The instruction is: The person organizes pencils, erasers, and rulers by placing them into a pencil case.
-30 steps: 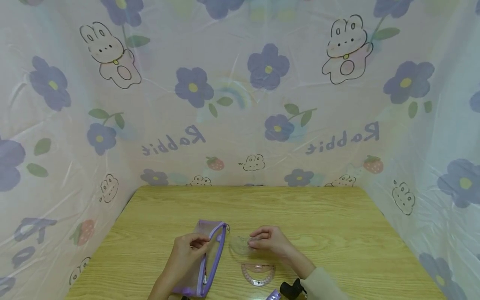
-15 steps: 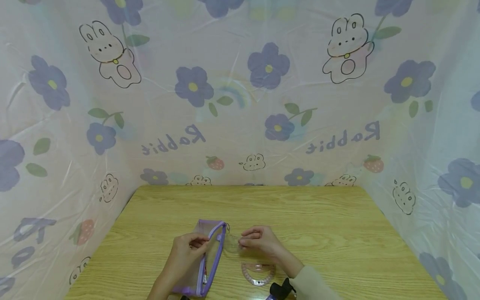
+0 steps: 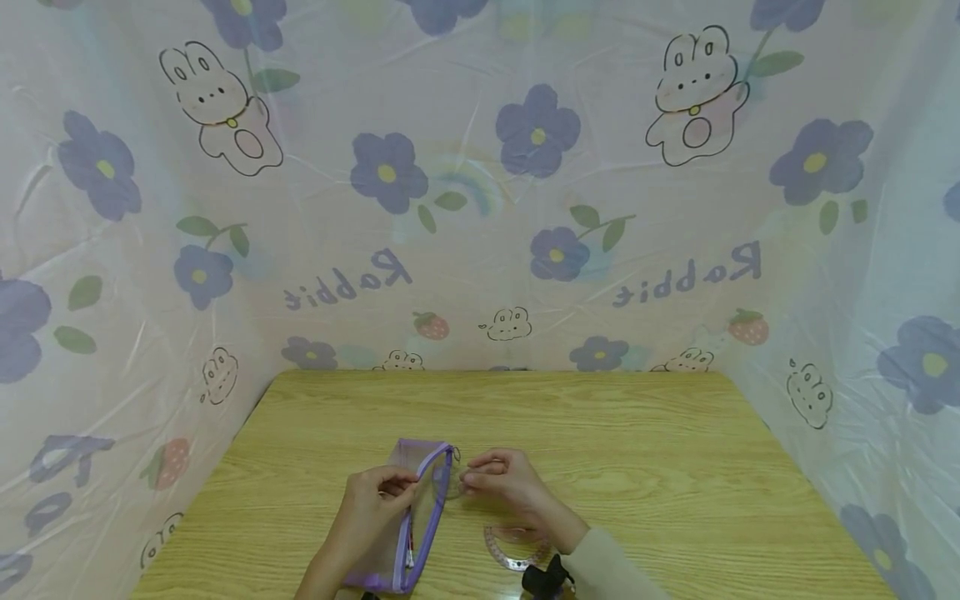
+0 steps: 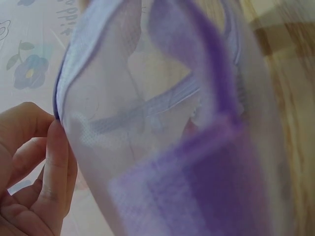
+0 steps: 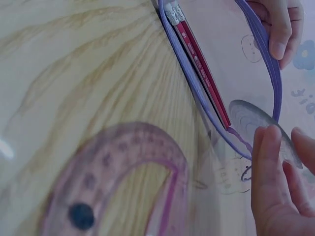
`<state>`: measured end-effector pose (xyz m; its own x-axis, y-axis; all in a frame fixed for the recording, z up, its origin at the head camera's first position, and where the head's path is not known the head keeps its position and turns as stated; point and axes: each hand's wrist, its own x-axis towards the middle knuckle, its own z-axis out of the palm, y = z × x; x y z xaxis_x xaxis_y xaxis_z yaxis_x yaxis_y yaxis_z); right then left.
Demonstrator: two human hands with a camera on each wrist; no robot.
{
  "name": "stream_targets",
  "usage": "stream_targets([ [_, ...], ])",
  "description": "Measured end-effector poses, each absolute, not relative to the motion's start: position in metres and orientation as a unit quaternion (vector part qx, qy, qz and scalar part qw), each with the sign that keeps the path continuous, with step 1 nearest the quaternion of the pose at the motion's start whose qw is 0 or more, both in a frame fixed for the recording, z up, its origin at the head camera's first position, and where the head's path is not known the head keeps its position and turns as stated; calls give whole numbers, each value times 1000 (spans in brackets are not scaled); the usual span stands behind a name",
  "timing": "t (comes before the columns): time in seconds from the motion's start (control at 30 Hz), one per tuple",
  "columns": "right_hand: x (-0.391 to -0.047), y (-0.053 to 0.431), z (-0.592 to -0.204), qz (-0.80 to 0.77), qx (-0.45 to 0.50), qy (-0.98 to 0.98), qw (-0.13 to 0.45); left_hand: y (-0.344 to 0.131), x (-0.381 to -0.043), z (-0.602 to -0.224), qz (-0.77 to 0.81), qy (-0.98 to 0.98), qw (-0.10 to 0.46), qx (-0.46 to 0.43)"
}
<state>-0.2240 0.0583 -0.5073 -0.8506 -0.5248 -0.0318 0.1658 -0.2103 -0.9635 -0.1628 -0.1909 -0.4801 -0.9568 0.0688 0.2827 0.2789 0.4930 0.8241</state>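
Observation:
A mesh pencil case (image 3: pixel 437 523) with purple edging lies unzipped on the table. My left hand (image 3: pixel 375 498) pinches the edge of its opening between thumb and fingers and holds it up. My right hand (image 3: pixel 510 483) pinches a clear, round-edged plastic piece (image 5: pixel 251 118) marked with concentric arcs; its exact kind is unclear. In the right wrist view, that piece is tilted at the mouth of the case. Red pencils (image 5: pixel 202 69) with white erasers lie inside the case. Near my right forearm, a pink protractor (image 3: pixel 516 562) lies on the table.
The wooden table (image 3: pixel 637 442) stretches away to a hanging cloth (image 3: pixel 465 250) printed with rabbits and flowers, which also closes off both sides. A black device (image 3: pixel 542 578) at my right wrist covers what lies below the protractor.
My right hand has moved left with the clear plastic piece, bringing it from beside the pencil case to its opening. The left hand has kept its place on the edge.

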Motion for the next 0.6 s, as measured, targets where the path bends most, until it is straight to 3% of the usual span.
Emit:
stream_targets([
  [0.6,-221,39,-507,-794,-121,555,216,-191,-163,-479,-497,-854,109,-108],
])
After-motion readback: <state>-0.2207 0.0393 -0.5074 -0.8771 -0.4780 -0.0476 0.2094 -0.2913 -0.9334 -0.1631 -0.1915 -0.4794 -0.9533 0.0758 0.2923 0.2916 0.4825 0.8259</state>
